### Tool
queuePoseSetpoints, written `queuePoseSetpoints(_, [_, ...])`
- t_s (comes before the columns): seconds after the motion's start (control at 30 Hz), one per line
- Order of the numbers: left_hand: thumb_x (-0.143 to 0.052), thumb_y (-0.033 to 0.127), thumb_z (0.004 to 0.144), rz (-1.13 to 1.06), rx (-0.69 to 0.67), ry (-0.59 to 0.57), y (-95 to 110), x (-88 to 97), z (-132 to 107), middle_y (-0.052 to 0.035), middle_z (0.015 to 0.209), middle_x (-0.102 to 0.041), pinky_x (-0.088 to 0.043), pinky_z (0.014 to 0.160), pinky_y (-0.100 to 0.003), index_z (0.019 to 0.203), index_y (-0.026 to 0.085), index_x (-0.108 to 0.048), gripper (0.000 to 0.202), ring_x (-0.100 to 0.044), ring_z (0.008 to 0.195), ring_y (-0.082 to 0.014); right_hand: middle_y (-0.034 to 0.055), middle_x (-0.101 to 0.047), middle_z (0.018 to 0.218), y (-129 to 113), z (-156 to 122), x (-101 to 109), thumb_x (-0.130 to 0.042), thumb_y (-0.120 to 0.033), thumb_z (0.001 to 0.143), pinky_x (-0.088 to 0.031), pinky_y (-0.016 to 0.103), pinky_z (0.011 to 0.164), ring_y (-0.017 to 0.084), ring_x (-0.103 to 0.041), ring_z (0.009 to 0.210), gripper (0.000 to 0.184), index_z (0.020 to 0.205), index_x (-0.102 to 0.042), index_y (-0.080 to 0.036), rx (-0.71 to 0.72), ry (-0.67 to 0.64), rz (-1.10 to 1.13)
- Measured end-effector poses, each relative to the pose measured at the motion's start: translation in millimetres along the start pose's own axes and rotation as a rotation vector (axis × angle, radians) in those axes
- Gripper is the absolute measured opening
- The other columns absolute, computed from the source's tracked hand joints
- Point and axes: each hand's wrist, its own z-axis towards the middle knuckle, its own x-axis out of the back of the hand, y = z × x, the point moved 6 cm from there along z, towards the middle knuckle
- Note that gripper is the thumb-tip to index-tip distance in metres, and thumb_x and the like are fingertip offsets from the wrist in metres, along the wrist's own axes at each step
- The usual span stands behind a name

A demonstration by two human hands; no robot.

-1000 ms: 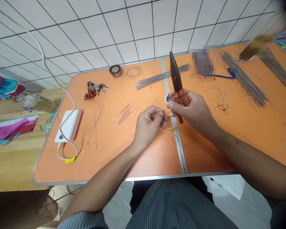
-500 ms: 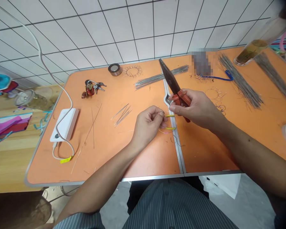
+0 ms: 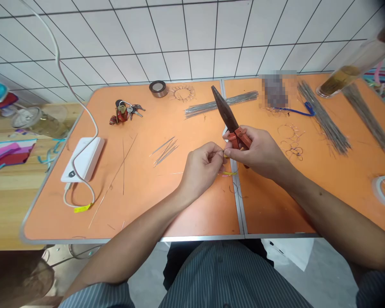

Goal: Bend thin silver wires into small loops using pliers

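Note:
My right hand (image 3: 261,149) is wrapped round the red handles of a pair of long-nosed pliers (image 3: 225,108), whose dark jaws point up and away. Thumb and fingertips of my left hand (image 3: 202,166) pinch a thin wire loop partly sleeved in yellow (image 3: 230,173). The fingertips of both hands meet at the loop's upper end, so the wire there is mostly hidden. Short loose wires (image 3: 165,153) lie on the orange table (image 3: 192,209), left of my left hand.
Bundles of straight wire (image 3: 240,99) (image 3: 327,117) lie farther back. A roll of tape (image 3: 158,89), keys (image 3: 128,111), a white power bank (image 3: 83,158) with a cable, and a tilted-looking bottle (image 3: 343,77) with liquid surround the work area. Wire rings (image 3: 290,139) lie at right.
My right hand has moved left and slightly down with the pliers, bringing its fingertips to my left fingertips at the loop. The camera view has shifted a little.

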Motion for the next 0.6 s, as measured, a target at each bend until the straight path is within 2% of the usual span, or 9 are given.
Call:
queuePoseSetpoints(0.23, [-0.061, 0.019, 0.097, 0.005, 0.038, 0.004, 0.3, 0.6, 0.8, -0.0031, 0.082, -0.078, -0.060, 0.061, -0.025, 0.083, 0.018, -0.068, 0.015, -0.073, 0.064, -0.0134, 0.0003, -0.076, 0.086, 3.2, 1.0, 0.2, -0.080, -0.016, 0.079, -0.057, 0.032, 0.074, 0.017, -0.070, 0.076, 0.027, 0.104, -0.071, -0.021, 0.067, 0.017, -0.037])
queuePoseSetpoints(0.4, [-0.062, 0.017, 0.097, 0.012, 0.071, -0.007, 3.4, -0.1, -0.1, -0.0013, 0.071, -0.073, -0.058, 0.060, -0.023, 0.078, 0.018, -0.068, 0.019, -0.071, 0.062, -0.0127, -0.0019, -0.073, 0.081, -1.5, -2.7, -0.8, -0.076, -0.014, 0.079, -0.053, 0.031, 0.068, 0.015, -0.065, 0.071, 0.025, 0.103, -0.072, -0.022, 0.138, 0.022, -0.159])
queuePoseSetpoints(0.5, [-0.062, 0.017, 0.098, -0.023, 0.076, -0.031, 4.9, -2.0, -0.6, -0.0008, 0.068, -0.071, -0.057, 0.060, -0.023, 0.078, 0.018, -0.068, 0.021, -0.070, 0.060, -0.0124, -0.0024, -0.071, 0.080, -0.9, -4.4, -0.6, -0.074, -0.012, 0.078, -0.052, 0.030, 0.066, 0.015, -0.064, 0.070, 0.026, 0.102, -0.073, -0.022, 0.127, 0.027, -0.149])
queuePoseSetpoints(0.6, [-0.065, 0.021, 0.099, -0.101, 0.077, -0.065, 4.7, -5.0, -0.6, -0.0026, 0.075, -0.076, -0.055, 0.060, -0.023, 0.084, 0.017, -0.070, 0.016, -0.068, 0.060, -0.0113, 0.0000, -0.073, 0.084, 0.2, -4.2, 3.0, -0.076, -0.013, 0.077, -0.056, 0.031, 0.069, 0.016, -0.067, 0.074, 0.026, 0.101, -0.073, -0.022, 0.076, 0.071, -0.074])
